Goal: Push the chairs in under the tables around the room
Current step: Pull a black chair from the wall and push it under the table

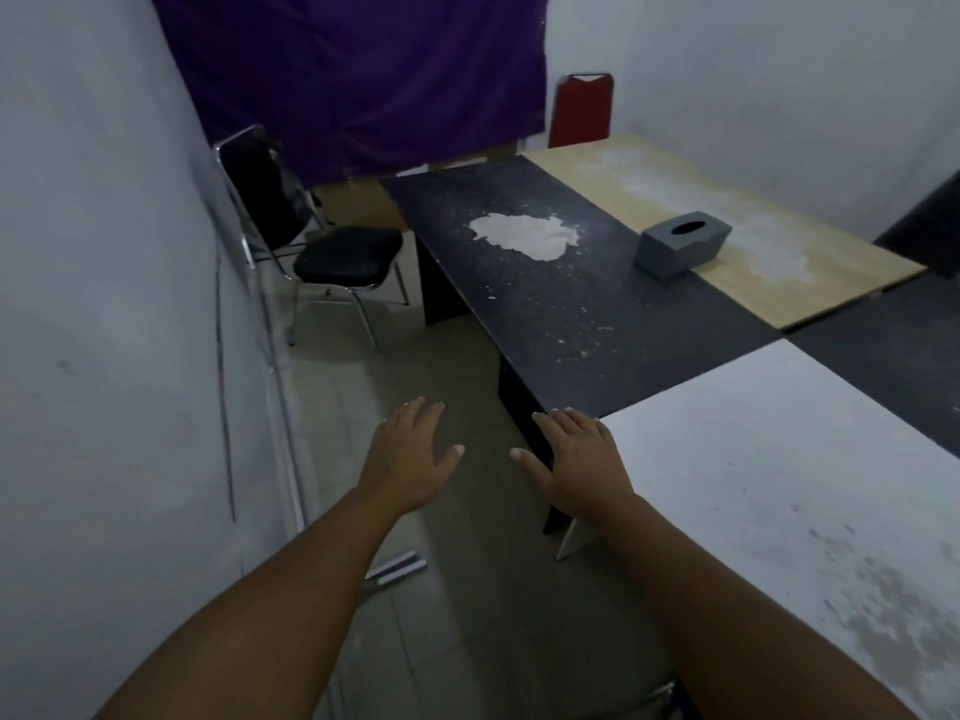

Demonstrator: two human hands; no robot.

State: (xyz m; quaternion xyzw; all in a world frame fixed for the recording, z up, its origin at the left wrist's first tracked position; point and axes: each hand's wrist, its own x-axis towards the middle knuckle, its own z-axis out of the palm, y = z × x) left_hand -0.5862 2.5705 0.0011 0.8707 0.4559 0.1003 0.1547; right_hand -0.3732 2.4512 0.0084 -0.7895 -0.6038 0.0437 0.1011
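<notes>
A black padded chair (347, 257) with a chrome frame stands against the left wall, pulled out from the black table (582, 314), its seat facing the table's left edge. A red chair (582, 112) shows only its backrest behind the far side of the wooden table (779, 283). My left hand (413, 452) and my right hand (576, 457) are stretched out in front of me, palms down and fingers straight, holding nothing. The right hand hovers by the near corner of the black table. Both hands are well short of the black chair.
A white table (789, 459) fills the right foreground. A grey tissue box (683, 245) and a white patch lie on the tables. A purple curtain (363, 80) hangs at the back. A narrow tiled aisle runs between the left wall and the tables. A chrome chair part (397, 569) shows below.
</notes>
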